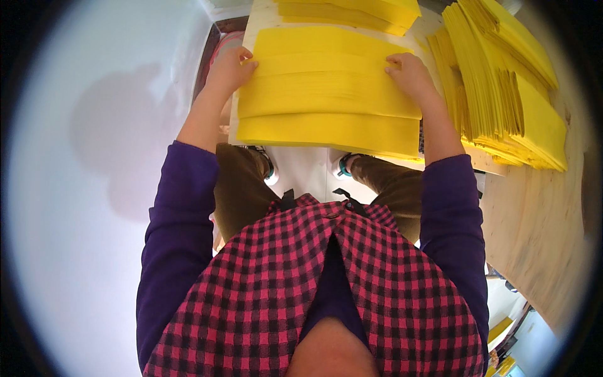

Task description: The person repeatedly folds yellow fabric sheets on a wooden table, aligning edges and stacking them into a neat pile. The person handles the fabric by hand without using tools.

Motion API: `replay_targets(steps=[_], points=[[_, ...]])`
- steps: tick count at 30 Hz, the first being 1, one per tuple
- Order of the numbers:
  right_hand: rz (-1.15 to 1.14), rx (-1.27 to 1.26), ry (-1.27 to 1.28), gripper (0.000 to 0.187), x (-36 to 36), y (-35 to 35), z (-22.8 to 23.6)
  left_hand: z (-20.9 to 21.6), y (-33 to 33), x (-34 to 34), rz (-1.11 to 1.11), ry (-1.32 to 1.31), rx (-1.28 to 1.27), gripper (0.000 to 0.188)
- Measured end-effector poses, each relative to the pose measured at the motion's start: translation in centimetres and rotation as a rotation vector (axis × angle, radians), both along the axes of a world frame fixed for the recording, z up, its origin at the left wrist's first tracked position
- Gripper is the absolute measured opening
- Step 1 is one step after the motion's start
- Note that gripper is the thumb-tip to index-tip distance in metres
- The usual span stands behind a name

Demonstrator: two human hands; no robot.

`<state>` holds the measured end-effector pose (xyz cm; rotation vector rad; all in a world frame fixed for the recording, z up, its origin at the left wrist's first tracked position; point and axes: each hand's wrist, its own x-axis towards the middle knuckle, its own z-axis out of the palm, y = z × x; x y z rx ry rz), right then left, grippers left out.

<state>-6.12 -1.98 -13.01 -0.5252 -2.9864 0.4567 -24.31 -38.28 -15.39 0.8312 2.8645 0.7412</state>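
Observation:
In front of me, layered yellow sheets (330, 94) lie on a pale wooden board, their near edges stepped and hanging slightly over its front. They look like thin paper or cloth; which one I cannot tell. My left hand (231, 72) pinches the left edge of the upper sheet, thumb and forefinger bent together. At the opposite edge, my right hand (409, 76) is closed the same way, fingertips on the sheet's right side. How many layers each pinch takes in is not visible.
Another yellow stack (352, 12) lies just beyond. To the right, tall piles of folded yellow sheets (496, 88) lean on a plywood table (534, 220). A white wall (81, 251) rises close on my left. My legs and shoes are below the board.

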Motion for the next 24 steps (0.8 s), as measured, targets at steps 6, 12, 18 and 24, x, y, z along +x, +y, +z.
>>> replay_targets(steps=[6,12,18,24], points=[[0.3,-0.148,0.053,0.034,-3.5,-1.6,0.2,-2.1,-1.2,-1.6,0.06,-0.335,0.237,0.041],[0.475,-0.059,0.101,0.04,-7.8,-8.6,-0.4,-2.1,-1.2,-1.0,0.118,-0.524,0.48,0.028],[0.462,-0.161,0.038,0.043,-8.9,-13.0,1.4,1.3,-1.3,1.3,-0.026,-0.524,0.773,0.015],[0.617,-0.164,-0.222,0.032,-8.4,-12.3,8.8,8.0,-0.8,4.2,-0.231,-0.388,0.887,0.013]])
